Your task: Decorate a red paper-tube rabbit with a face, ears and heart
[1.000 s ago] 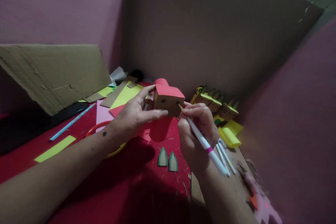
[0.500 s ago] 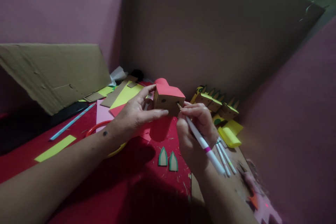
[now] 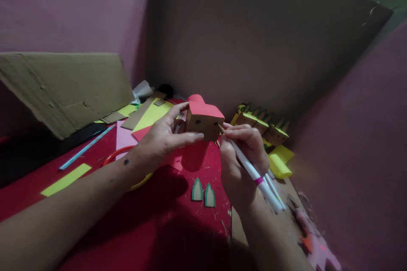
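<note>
My left hand (image 3: 165, 133) is closed around the left side of a small cardboard box (image 3: 203, 127). The box has a bright red paper top, two dark round spots on its front face, and red rolled paper behind and below it. Between the fingers of my right hand (image 3: 244, 152) is a white pen (image 3: 251, 167) with a magenta band. Its brown pointed tip is beside the right-hand spot; whether it touches the card I cannot tell. Below the box, two green-edged pointed card pieces (image 3: 197, 189) lie on the red surface (image 3: 140, 228).
Yellow-topped cardboard pieces with spikes (image 3: 254, 120) stand at the back right, near a yellow paper roll (image 3: 280, 166). Scissors (image 3: 313, 233) lie on the right. At left are a blue striped straw (image 3: 85, 148), a yellow strip (image 3: 66, 180), paper sheets and a large cardboard panel (image 3: 70, 89).
My right hand has moved slightly right, and the pen tip has shifted a little off the right-hand spot. My left hand and the box have stayed in place.
</note>
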A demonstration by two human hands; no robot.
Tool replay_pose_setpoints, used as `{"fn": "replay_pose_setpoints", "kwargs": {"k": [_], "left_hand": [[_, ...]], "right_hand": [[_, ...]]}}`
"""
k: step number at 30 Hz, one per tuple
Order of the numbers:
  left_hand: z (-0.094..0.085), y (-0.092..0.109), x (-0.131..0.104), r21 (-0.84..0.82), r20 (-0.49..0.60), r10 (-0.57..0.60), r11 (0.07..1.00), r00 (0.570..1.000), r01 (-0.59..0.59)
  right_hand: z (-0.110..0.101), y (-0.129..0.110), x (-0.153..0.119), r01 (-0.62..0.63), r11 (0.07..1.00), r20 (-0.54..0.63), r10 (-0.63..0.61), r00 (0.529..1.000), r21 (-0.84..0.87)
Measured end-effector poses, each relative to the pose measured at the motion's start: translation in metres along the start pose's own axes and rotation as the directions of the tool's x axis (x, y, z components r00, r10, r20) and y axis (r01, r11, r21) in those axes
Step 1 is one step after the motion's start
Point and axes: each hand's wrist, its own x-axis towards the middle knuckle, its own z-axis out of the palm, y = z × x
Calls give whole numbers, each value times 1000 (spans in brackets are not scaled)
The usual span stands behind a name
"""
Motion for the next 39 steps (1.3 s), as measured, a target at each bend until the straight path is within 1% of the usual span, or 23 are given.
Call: {"fn": "replay_pose_setpoints", "kwargs": {"k": [4, 11, 21, 27, 33, 36, 39], "left_hand": [[1, 0, -1, 4, 10, 1, 1000, 1000, -1], [3, 3, -1, 27, 1, -4, 1000, 1000, 4], [2, 3, -1, 36, -13, -2, 999, 1000, 2], [0, 0, 0, 60, -8, 5, 998, 1000, -4], [-1, -1, 1, 68, 3, 10, 998, 1000, -10], [0, -1, 1, 49, 5, 9, 999, 1000, -9], [1, -1, 1, 32, 3, 5, 999, 1000, -6]], "right_hand": [[0, -1, 1, -22, 1000, 1, 22, 1000, 4], [-2, 2, -1, -4, 1000, 33, 4, 999, -2], [-2, 5, -2, 5, 999, 29, -4, 1000, -54], [-2, 3, -1, 18, 999, 41, -16, 999, -51], [-4, 2, -1, -28, 1000, 52, 28, 998, -10], [-3, 1, -1, -25, 1000, 29, 25, 999, 4], [-2, 1, -1, -24, 1000, 27, 24, 999, -19]]}}
